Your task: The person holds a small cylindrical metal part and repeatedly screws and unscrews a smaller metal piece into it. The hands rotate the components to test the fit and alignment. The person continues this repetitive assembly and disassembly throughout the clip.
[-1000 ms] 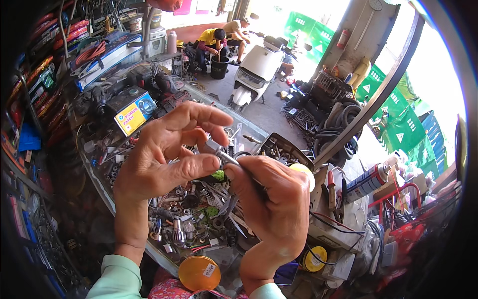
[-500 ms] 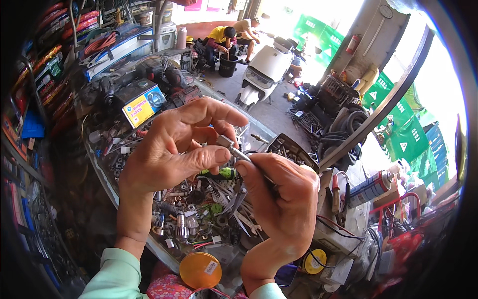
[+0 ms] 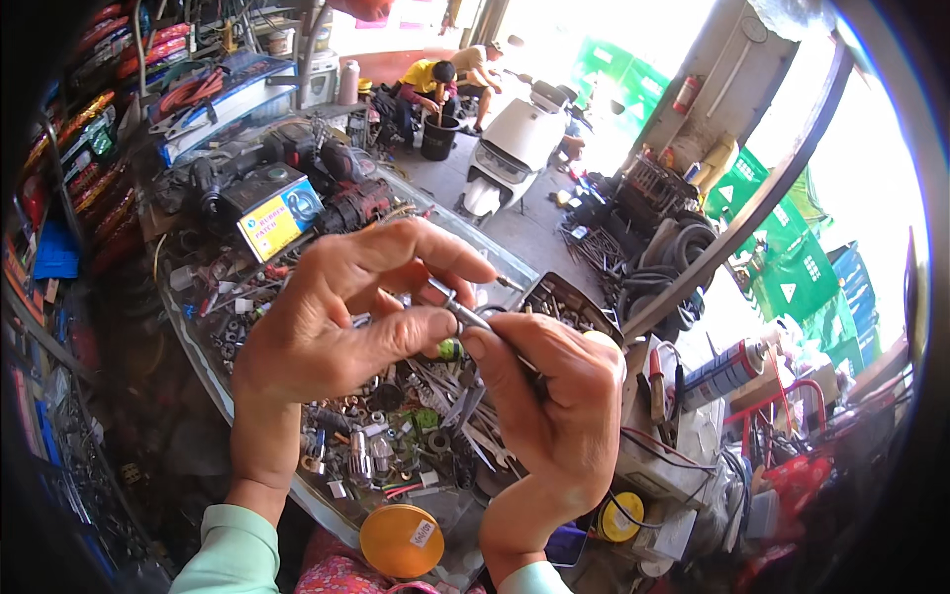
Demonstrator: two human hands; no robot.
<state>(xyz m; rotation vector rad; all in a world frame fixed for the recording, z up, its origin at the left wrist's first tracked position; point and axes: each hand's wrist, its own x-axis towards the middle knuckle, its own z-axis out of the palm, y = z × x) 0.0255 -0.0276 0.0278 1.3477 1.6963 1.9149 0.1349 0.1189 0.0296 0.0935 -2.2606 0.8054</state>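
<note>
Both hands are raised over the cluttered bench, close together at a small silver metal fitting [image 3: 435, 293] with a wide end and a narrower shaft. My left hand [image 3: 332, 317] has its thumb and curled fingers around the wide end, with the index finger arched above. My right hand [image 3: 559, 396] pinches the shaft between thumb and forefinger; its other fingers are folded in. A thin dark loop shows beside the right fingertips. The far end of the fitting is hidden inside the right hand.
Loose nuts, sockets and wrenches [image 3: 480, 426] cover the glass-edged bench. A yellow-and-blue box [image 3: 280, 218] and power tools stand behind, an orange round lid [image 3: 401, 541] in front. Right: a metal tray [image 3: 569, 302] and a spray can [image 3: 725, 374]. Two people sit beyond near a white scooter [image 3: 520, 139].
The metal fitting has turned slightly, and more of the dark loop shows beside the right fingertips. Both hands keep their hold; the whole view has shifted a little.
</note>
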